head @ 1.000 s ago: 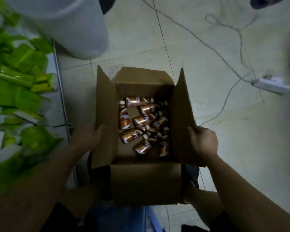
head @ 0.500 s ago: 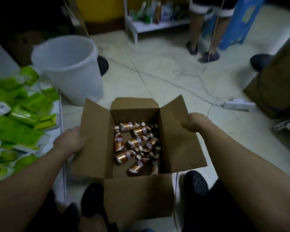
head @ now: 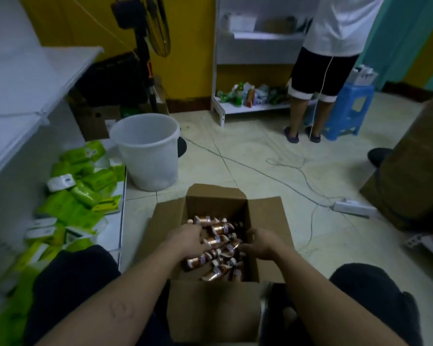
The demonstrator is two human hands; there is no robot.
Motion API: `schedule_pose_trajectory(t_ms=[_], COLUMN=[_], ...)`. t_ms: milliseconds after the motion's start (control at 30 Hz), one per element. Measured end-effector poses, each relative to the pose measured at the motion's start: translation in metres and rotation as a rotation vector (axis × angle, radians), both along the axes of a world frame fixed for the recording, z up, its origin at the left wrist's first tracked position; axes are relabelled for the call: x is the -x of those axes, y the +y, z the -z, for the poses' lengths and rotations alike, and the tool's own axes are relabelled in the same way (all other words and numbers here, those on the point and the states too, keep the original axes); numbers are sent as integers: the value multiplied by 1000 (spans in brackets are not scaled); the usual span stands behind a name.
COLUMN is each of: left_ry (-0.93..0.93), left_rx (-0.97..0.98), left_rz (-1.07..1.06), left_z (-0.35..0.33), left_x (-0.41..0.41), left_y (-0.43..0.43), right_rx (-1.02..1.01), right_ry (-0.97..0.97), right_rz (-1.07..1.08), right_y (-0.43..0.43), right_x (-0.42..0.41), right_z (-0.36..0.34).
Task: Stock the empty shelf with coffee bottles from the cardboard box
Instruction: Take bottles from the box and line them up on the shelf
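Observation:
An open cardboard box sits on the floor between my knees, flaps spread. Several copper-brown coffee bottles with white caps lie loose inside it. My left hand is down in the box, its fingers curled over the bottles on the left. My right hand is in the box too, fingertips touching bottles near the middle. Whether either hand grips a bottle is hidden. A white shelf with bare upper boards stands at my left.
Green packets cover the low shelf board on the left. A white bucket stands beyond the box. A power strip and cables cross the floor. A large cardboard box is at right. A person stands by a blue stool.
Both hands have left the side flaps and moved into the box onto the bottles. The camera has tilted up, showing more of the room.

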State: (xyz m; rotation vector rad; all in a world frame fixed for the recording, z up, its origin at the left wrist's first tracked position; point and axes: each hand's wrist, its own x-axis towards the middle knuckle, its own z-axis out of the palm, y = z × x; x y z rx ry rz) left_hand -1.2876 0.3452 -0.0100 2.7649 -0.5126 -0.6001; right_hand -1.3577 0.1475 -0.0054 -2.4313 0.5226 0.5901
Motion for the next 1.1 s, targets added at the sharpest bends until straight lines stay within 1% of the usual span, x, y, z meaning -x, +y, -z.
schedule_pose_trajectory(t_ms=[67, 167, 267, 333, 467, 567, 633, 733, 800, 833, 900, 967, 1067, 1100], left_ry=[17, 96, 202, 263, 337, 402, 402, 269, 202, 197, 239, 337, 498, 534], left_rx=[3, -9, -61, -82, -109, -167, -203, -279, -338, -372, -441, -457, -302, -238], left_rz=[29, 38, 16, 3, -55, -94, -96, -77, -51, -38, -19, -51, -218, -281], left_z=[21, 60, 99, 127, 196, 250, 279, 312, 323, 325, 323, 316, 296, 287], left_x=[-13, -34, -58, -74, -102, -114, -118, -118, -117, -118, -116, -112, -104, -102], left_y=[-7, -19, -30, -37, -43, -43, -45, -49, -48, -47, -45, -42, -35, -33], right_rx=[-27, -146, -175, -185, -206, -243, -233, -134, -78, -65, -60, -74, -88, -103], right_ry=[58, 172, 352, 403, 444, 532, 546, 512, 498, 496, 495, 499, 490, 477], right_rz=[-19, 0, -34, -28, 41, 172, 232, 260, 360, 422, 468, 432, 395, 416], right_y=[-6, -9, -12, -15, -15, -13, -14, -13, -10, -9, -8, -12, -19, -20], right_x=[-13, -31, -48, -59, -79, -90, -94, -93, -91, -90, -90, -93, -99, -100], right_z=[18, 60, 111, 147, 216, 269, 298, 334, 347, 350, 349, 337, 307, 296])
